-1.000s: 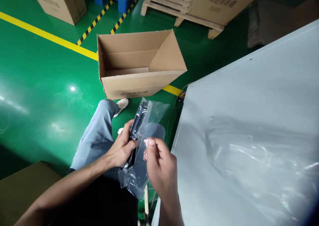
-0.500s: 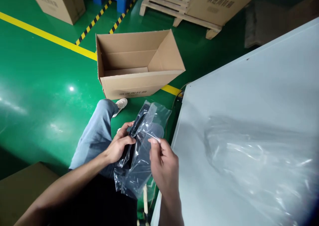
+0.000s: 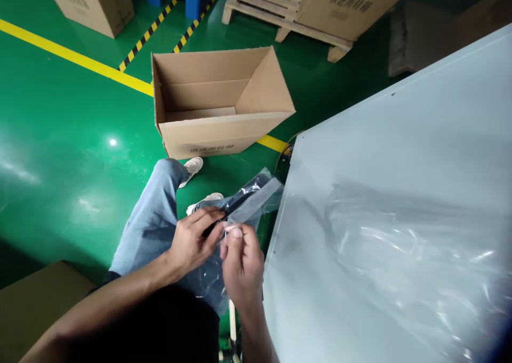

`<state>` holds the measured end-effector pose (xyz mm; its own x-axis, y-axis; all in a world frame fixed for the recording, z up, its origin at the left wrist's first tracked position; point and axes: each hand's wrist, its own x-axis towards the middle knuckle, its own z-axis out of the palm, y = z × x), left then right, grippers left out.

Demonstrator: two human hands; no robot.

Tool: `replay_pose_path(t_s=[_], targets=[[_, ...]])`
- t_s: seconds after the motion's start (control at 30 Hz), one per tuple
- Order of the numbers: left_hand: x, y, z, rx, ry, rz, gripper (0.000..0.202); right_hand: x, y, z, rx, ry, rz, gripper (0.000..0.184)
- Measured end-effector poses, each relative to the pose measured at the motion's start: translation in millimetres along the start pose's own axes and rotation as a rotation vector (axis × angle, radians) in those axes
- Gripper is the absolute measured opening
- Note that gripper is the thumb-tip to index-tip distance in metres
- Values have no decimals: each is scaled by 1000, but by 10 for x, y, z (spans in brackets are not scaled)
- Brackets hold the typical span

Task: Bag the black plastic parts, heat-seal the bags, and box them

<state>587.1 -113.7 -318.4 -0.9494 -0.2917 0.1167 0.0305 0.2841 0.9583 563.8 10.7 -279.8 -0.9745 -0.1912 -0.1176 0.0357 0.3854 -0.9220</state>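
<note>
A clear plastic bag (image 3: 250, 206) with a long dark object (image 3: 244, 192) inside lies across my hands above my lap. I cannot make out what the dark object is. My left hand (image 3: 196, 238) is closed around the bag and the dark object, its fingers over the top. My right hand (image 3: 242, 259) pinches the bag's plastic between thumb and forefinger, close beside the left fingertips. Part of the bag hangs below, partly hidden behind both hands.
An open cardboard box (image 3: 224, 134) stands on the green floor ahead. At the right is a white table (image 3: 320, 155) with clear plastic sheeting (image 3: 400, 261) on it. A wooden pallet (image 3: 264, 6) with a carton (image 3: 348, 8) and another box (image 3: 90, 3) stand farther back.
My right hand has moved left and down, up to my left hand, drawing the plastic across. The bag has tilted to the right and its loose side is now folded over.
</note>
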Motion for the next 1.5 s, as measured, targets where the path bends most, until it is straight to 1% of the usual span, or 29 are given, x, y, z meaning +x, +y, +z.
replay_pose_path(t_s=[0.07, 0.13, 0.2, 0.27, 0.33, 0.43, 0.5, 0.57, 0.63, 0.73, 0.83, 0.97, 1.07, 1.2, 1.33, 1.43, 1.5], targets=[[5, 17, 19, -65, -6, -49, 23, 6, -2, -12, 18, -18, 25, 38], [3, 32, 42, -104, 23, -78, 23, 3, 6, -16, 26, -25, 34, 39], [-3, 42, 62, -93, 60, -99, 23, -8, 25, -10, 56, -7, 47, 41], [0, 44, 61, -52, 86, -150, 24, -24, 46, -5, 98, 49, 83, 44], [27, 36, 28, -26, 115, -238, 28, -40, 66, -12, 131, 147, 121, 48], [104, 5, -55, -65, 193, -373, 37, -59, 86, -49, 195, 284, 180, 48], [152, -22, -95, -115, 214, -406, 42, -65, 87, -82, 249, 316, 214, 45], [180, -47, -107, -149, 208, -403, 45, -60, 73, -115, 265, 293, 201, 45], [192, -67, -100, -166, 213, -405, 46, -38, 46, -153, 231, 268, 171, 48], [214, -79, -92, -176, 255, -411, 47, 24, -3, -228, 123, 274, 206, 48], [256, -75, -111, -155, 299, -363, 46, 93, -33, -320, 41, 252, 255, 49], [325, -73, -173, -140, 293, -315, 45, 165, -45, -460, -15, 233, 207, 52], [401, -99, -240, -214, 264, -309, 47, 210, -58, -560, -12, 226, 196, 54], [508, -154, -303, -391, 175, -382, 55, 264, -73, -628, -1, 185, 215, 58], [532, -172, -287, -463, 191, -428, 60, 295, -46, -640, 37, 196, 182, 58], [515, -152, -255, -439, 206, -423, 60, 301, 41, -667, 100, 251, 207, 59], [505, -128, -246, -390, 241, -391, 59, 307, 145, -705, 152, 291, 222, 62]])
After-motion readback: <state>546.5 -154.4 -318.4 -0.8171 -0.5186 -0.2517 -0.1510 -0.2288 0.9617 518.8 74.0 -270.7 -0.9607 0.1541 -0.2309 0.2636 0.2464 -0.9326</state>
